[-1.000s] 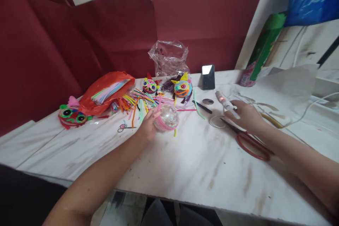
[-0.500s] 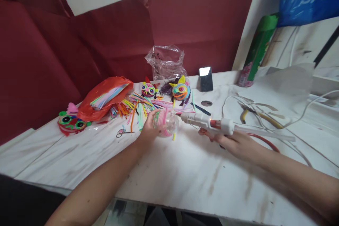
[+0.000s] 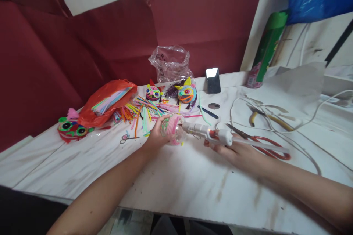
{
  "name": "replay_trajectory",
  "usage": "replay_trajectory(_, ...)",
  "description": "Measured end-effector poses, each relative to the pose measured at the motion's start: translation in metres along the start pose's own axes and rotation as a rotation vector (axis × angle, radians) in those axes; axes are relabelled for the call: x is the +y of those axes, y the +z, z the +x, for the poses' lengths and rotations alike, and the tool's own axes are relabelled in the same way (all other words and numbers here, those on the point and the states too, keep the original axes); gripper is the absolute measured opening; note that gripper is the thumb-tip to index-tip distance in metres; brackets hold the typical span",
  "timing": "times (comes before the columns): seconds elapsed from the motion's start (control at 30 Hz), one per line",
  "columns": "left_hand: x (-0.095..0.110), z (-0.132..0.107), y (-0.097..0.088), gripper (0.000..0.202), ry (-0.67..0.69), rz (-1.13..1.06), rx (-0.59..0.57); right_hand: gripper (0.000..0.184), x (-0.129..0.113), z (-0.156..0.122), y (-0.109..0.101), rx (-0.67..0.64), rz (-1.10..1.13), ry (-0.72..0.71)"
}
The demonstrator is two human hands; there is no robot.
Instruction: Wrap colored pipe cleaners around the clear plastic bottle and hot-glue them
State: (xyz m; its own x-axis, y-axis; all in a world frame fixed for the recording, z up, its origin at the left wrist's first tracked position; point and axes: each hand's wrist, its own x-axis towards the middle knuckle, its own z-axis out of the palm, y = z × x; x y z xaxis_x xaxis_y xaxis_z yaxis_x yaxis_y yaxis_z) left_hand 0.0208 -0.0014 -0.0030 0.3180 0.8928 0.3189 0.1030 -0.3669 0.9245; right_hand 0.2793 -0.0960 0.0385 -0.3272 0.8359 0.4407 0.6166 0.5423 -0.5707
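My left hand (image 3: 157, 133) is closed around a clear plastic bottle piece (image 3: 174, 129) with pink and green pipe cleaners wrapped about it. A white hot glue gun (image 3: 205, 132) is in the grip of my right hand (image 3: 224, 150), a small orange light glowing on its body. Its nozzle points left and meets the pink-wrapped side of the bottle piece, though I cannot tell whether it touches. A clear glue stick (image 3: 259, 144) sticks out of the gun's back. Behind my hands, colourful pipe cleaners (image 3: 147, 108) lie in a loose pile.
Red-handled scissors (image 3: 271, 148) and yellow-handled pliers (image 3: 275, 120) lie at right among white cables. Small scissors (image 3: 125, 138) are at left. Three decorated animal heads, a red plastic bag (image 3: 107, 104), a phone (image 3: 213, 80) and a green spray can (image 3: 268, 49) stand or lie farther back.
The glue gun has moved left and slightly down, its nozzle now at the bottle piece. More of the red-handled scissors shows behind it. My left hand still holds the bottle piece.
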Motion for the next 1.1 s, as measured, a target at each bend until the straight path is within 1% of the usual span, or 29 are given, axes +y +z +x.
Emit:
replay_trajectory(0.1, -0.0006, 0.0006, -0.0004, 0.076, -0.009, -0.013, -0.009, 0.025, -0.0011, -0.0004, -0.0014, 0.009, -0.001, 0.004)
replay_trajectory(0.27, 0.0006, 0.0003, -0.0013, 0.077, -0.019, 0.024, -0.019, 0.027, -0.0030, 0.0000, -0.0024, -0.039, 0.031, -0.003)
replay_trajectory(0.4, 0.0004, -0.0004, -0.0016, 0.074, 0.000, 0.015, -0.013, 0.023, -0.0003, 0.0003, -0.0018, 0.001, 0.021, -0.004)
replay_trajectory(0.53, -0.0019, 0.0009, -0.0022, 0.073, 0.013, 0.013, -0.012, 0.021, 0.0002, -0.0001, -0.0011, -0.037, 0.018, -0.005)
replay_trajectory(0.63, -0.0021, 0.0017, -0.0028, 0.073, -0.005, 0.023, -0.011, 0.020, 0.0008, 0.0005, 0.0000, 0.003, 0.005, 0.005)
replay_trajectory(0.73, -0.0010, 0.0014, -0.0033, 0.073, -0.015, 0.024, -0.023, 0.023, 0.0019, 0.0010, 0.0002, 0.039, 0.008, -0.022)
replay_trajectory(0.83, 0.0003, 0.0009, -0.0037, 0.073, 0.000, 0.026, -0.021, 0.023, 0.0012, 0.0006, -0.0008, -0.002, 0.011, -0.035)
replay_trajectory(0.93, 0.0013, 0.0007, -0.0039, 0.072, 0.003, 0.037, -0.024, 0.021, -0.0008, 0.0004, -0.0015, -0.035, -0.004, -0.007)
replay_trajectory(1.1, 0.0022, 0.0012, -0.0028, 0.074, -0.018, 0.028, -0.024, 0.022, -0.0003, 0.0006, -0.0022, 0.009, -0.014, -0.010)
